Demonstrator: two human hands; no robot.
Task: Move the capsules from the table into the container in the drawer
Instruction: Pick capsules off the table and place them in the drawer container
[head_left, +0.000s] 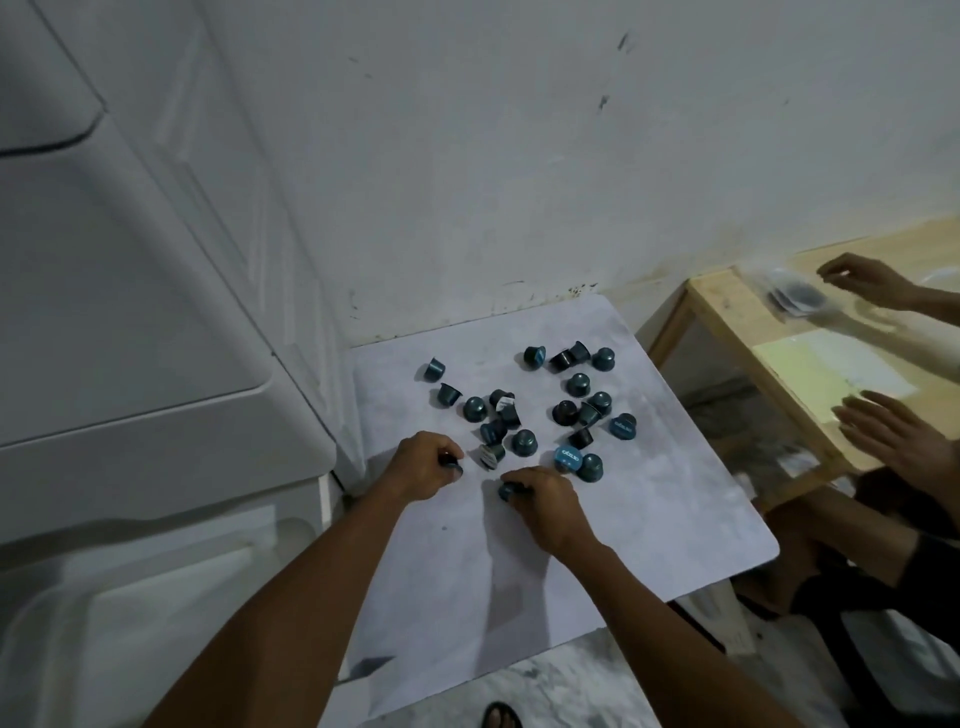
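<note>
Toward the near middle of the white table (649, 545), the right hand (553, 506) is seen with its fingers curled down round a blue capsule (505, 491), which is pinched at the fingertips just above the tabletop. Slightly farther in and nearer the table's left edge, the left hand (423, 465) is closed in the same way on a dark capsule (450, 460). Beyond both hands, the loose capsules (523, 442) are scattered across the far half of the table, some upright, some tipped, several touching. Neither drawer nor container can be made out. A white cabinet (156, 415) stands against the table's left side. Past the table's right edge, a wooden bench (727, 322) is occupied by another person's hand (901, 441).

The pick-up step is judged to be in hand, with most of the task left. Each capsule should be lifted straight up before being carried off, so that neighbours are not knocked toward the table's edge. More could be gathered per hand only if the hold is kept secure.
</note>
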